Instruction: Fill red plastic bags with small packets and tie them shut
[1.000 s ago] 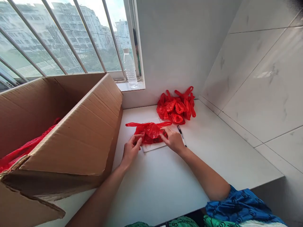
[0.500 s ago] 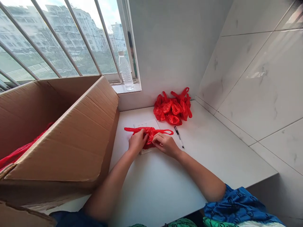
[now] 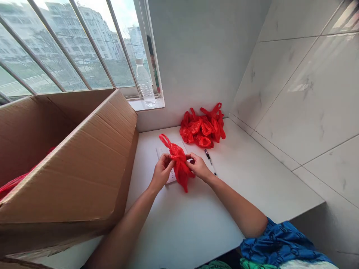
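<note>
1. Since the earlier frame, the red plastic bag [image 3: 180, 163] had gone from lying flat across the paper to being gathered up between both hands, with one handle pointing up and to the left and the body hanging down and to the right.
2. The left hand [image 3: 162, 172] was on the bag's gathered neck, its fingers [image 3: 166, 163] closed around the plastic.
3. The right hand [image 3: 199, 167] was just beside it, with its fingers [image 3: 190, 157] pinched on the bag's other side. Both hands had hold of the same bag, and it sat over the lower right edge of the paper.
4. The paper [image 3: 162, 152] lay under the hands, flat on the tabletop [image 3: 179, 228], with small print that was too small to read.
5. A black-and-silver pen [image 3: 209, 161] lay just right of the right hand.
6. A heap of red bags [image 3: 202, 129] sat beyond the hands, against the wall.
7. A cardboard box [image 3: 64, 164] stood left of the hands, its tall flap rising between them and the left side of the view. Another red bag [image 3: 8, 188] showed inside it.
8. A plastic water bottle [image 3: 144, 84] stood on the windowsill [image 3: 146, 105], before a barred window [image 3: 70, 45] with apartment blocks outside.
9. Marbled wall tiles [image 3: 297, 93] ran along the right of the white tabletop, and blue patterned cloth [image 3: 280, 243] showed at the lower right.
</note>
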### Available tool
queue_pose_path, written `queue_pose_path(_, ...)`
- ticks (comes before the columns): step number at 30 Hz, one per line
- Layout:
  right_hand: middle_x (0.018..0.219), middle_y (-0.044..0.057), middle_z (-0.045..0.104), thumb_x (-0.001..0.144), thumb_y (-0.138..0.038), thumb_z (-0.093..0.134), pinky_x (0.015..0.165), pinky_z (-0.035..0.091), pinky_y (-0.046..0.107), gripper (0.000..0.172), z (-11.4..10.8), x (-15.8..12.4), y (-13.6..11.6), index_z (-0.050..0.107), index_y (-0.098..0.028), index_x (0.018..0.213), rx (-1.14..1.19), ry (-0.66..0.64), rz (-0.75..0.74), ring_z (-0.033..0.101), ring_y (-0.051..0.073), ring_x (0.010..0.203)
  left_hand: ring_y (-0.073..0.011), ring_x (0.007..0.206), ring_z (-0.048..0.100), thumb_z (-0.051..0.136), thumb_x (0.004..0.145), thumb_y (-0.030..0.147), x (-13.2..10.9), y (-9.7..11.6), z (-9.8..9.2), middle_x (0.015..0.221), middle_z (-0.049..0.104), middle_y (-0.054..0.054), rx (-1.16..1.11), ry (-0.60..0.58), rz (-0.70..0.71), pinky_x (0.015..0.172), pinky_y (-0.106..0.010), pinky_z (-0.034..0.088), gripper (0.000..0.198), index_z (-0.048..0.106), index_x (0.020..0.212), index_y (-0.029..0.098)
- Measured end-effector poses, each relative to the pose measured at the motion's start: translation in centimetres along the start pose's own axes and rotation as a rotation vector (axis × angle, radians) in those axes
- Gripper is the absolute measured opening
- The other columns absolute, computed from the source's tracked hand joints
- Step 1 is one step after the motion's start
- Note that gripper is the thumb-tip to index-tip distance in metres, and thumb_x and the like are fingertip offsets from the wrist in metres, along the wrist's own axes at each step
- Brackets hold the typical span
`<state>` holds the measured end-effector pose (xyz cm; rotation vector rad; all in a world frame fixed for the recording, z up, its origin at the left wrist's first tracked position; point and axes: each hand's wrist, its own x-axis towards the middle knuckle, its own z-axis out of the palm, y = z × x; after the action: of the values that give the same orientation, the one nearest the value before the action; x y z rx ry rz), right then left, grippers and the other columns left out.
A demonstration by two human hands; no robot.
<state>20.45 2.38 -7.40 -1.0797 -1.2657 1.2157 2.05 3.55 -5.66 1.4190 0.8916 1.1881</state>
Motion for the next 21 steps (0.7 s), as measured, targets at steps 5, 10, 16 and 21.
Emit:
queue_pose_path(5, 0.068, -0.001, 0.064, 0.076, -0.053, 0.072, 0.055, 0.044, 0.026, 0.033, -0.7, 0.3, 0.0, 0.066, -0.02, 0.08, -0.026, 0.135, -0.086, 0.056, 0.015, 0.061, -0.0156, 0.083, 0.062, 0.072, 0.08, 0.04, -0.2, 0.4, -1.6, 0.088, 0.063, -0.002, -0.002, 0.09, -0.034, 0.078, -0.03, 0.053, 0.032, 0.055, 0.095, 0.018)
queue_pose_path(10, 0.076, 0.001, 0.069, 0.086, -0.043, 0.061, 0.06, 0.046, 0.029, 0.022, -2.2, 0.7, 0.6, 0.069, -0.022, 0.084, -0.305, 0.157, -0.119, 0.06, 0.018, 0.067, -0.0177, 0.085, 0.064, 0.072, 0.077, 0.035, -0.5, -0.7, -3.7, 0.093, 0.067, -0.004, 0.266, 0.071, -0.055, 0.074, -0.03, 0.053, 0.034, 0.059, 0.103, 0.018)
queue_pose_path(16, 0.108, 0.007, 0.069, 0.089, -0.025, 0.049, 0.074, 0.053, 0.034, 0.029, -2.5, 0.3, 0.2, 0.065, -0.023, 0.112, -0.627, 0.242, -0.201, 0.066, 0.019, 0.083, -0.0179, 0.087, 0.064, 0.06, 0.089, 0.043, -1.4, 0.3, -2.9, 0.109, 0.065, -0.007, 0.507, 0.08, 0.029, 0.072, -0.03, 0.054, 0.031, 0.061, 0.11, 0.02)
queue_pose_path(21, 0.144, 0.012, 0.054, 0.097, -0.034, 0.045, 0.11, 0.042, 0.042, 0.044, -1.3, 0.3, 0.3, 0.053, -0.021, 0.138, -0.715, 0.178, -0.417, 0.048, 0.024, 0.134, -0.022, 0.108, 0.062, 0.05, 0.097, 0.038, -0.9, 1.1, -0.5, 0.119, 0.062, -0.01, 0.644, 0.059, 0.226, 0.093, -0.037, 0.053, 0.027, 0.063, 0.113, 0.021)
